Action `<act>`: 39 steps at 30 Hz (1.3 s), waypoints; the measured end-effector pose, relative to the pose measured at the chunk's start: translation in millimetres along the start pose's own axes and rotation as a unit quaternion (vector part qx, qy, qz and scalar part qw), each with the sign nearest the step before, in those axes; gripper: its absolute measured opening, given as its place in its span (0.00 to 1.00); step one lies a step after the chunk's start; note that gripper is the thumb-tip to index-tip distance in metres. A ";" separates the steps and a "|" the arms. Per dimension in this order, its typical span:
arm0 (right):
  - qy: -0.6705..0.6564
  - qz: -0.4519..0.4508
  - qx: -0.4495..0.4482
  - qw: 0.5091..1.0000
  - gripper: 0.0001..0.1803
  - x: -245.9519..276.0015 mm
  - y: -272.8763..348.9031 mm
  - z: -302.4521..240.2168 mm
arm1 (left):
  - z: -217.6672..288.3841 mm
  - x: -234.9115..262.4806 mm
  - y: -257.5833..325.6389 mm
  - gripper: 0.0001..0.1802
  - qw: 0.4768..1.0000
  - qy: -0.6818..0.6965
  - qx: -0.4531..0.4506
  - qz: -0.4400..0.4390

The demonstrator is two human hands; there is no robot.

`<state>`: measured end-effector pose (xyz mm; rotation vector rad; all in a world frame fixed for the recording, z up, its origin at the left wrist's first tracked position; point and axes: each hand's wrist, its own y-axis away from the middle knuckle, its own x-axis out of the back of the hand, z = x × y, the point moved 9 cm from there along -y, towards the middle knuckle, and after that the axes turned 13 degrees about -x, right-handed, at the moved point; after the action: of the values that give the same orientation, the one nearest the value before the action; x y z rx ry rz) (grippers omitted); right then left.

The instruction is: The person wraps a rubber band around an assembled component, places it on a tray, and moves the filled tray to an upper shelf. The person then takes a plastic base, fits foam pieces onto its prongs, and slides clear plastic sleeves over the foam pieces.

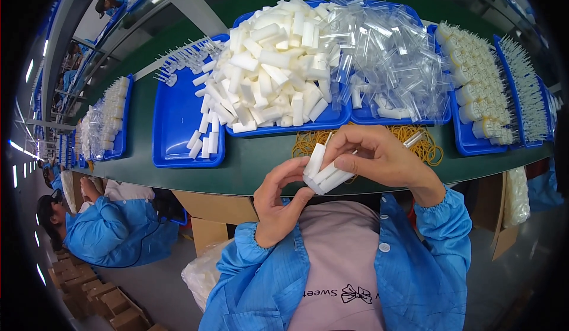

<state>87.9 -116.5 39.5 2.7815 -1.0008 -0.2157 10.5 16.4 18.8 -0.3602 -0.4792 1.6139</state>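
Close in, the left hand (280,203) curls its fingers snugly round the pale base (314,185) of a white foam bundle (333,180), seemingly to steady it, while the right hand (385,156) has its fingers closed on the upper pieces. That's right at the bench's (255,156) near edge. Beyond, yellow rubber bands (437,154) lie handy; farther, foam blocks (275,64) and clear sleeves (388,46) heap side by side, probably for easy picking.
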 end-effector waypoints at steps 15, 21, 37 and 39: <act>0.153 0.140 0.026 0.978 0.09 -3.1 0.0 -18.8 | -12.0 -0.1 5.0 0.32 0.993 0.083 0.070 0.039; 0.262 0.157 0.056 0.950 0.10 -12.7 -1.9 -31.3 | 3.7 -5.3 -2.7 0.32 0.990 -0.134 -0.020 -0.027; 0.384 0.320 0.255 0.828 0.26 13.0 33.8 -47.6 | -24.2 -5.5 4.6 0.22 0.988 0.131 0.083 0.018; 0.307 0.327 0.259 0.855 0.25 16.9 38.6 -45.7 | -25.6 -8.6 5.9 0.21 0.982 0.163 0.092 0.021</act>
<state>85.9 -151.3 91.0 2.3674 -1.8866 1.1005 19.1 9.9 -6.7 -0.4852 -0.0727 1.5870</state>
